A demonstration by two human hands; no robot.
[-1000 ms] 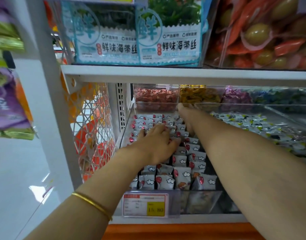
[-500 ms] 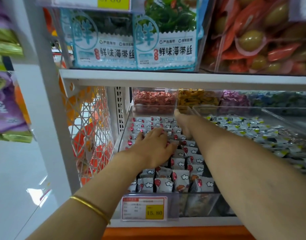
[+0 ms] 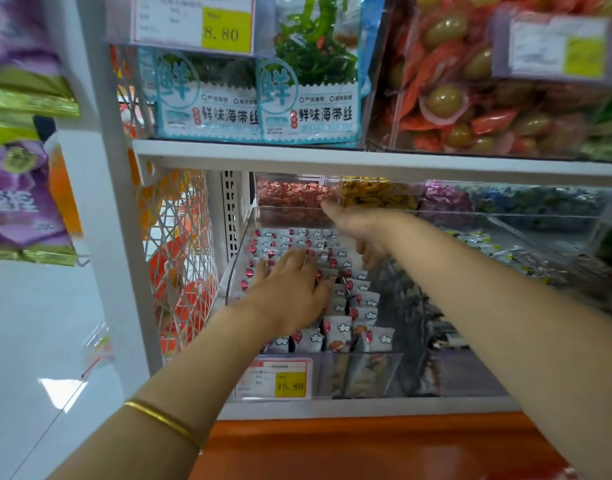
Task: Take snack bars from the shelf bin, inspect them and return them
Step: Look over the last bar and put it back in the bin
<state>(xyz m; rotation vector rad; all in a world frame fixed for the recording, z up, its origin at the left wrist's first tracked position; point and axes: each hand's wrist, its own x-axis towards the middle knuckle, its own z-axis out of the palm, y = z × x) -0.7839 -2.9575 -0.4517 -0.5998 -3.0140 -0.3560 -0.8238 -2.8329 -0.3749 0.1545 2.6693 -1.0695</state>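
Small white snack bars with red dots and cloud prints stand in rows in a clear shelf bin. My left hand lies flat on the bars in the middle of the bin, fingers spread and straight. My right hand reaches to the back of the same bin, thumb pointing towards the back wall. Its fingers curl down among the bars, and what they hold is hidden.
A price tag reading 15.80 hangs on the bin's front. The shelf board sits close above, carrying seaweed packs. Candy bins line the back, a bin of wrapped sweets is to the right, and a white mesh panel is to the left.
The view has tilted up a little, so the shelves sit lower in the picture. Both hands stay in the bin at nearly the same places.
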